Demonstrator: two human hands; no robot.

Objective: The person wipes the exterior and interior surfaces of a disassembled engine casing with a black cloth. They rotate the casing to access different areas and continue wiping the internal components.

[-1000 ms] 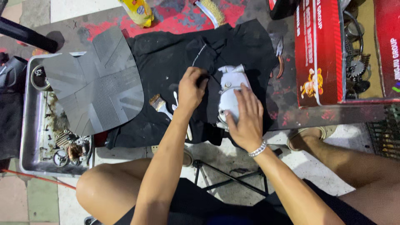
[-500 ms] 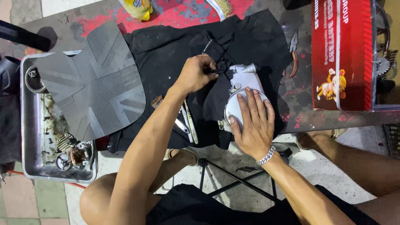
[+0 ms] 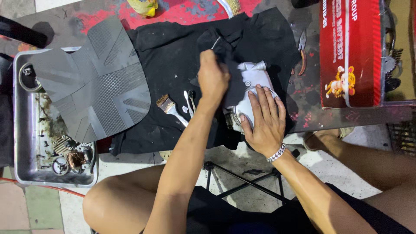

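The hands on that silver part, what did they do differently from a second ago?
The left hand slid from the cloth beside the silver part up onto its left edge, bunching black cloth against it. The right hand shifted slightly down the part and lies flat on it, as before. The brush, the grey mat and the metal tray have not moved.

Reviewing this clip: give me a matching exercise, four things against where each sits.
Things:
1 right hand
2 paintbrush
3 grey rubber mat
4 pliers

Places:
A between black cloth and red box
B flat on the silver metal casing
C overlapping the metal tray
D on the black cloth, left of the left hand

Pairs: 1-B, 2-D, 3-C, 4-A
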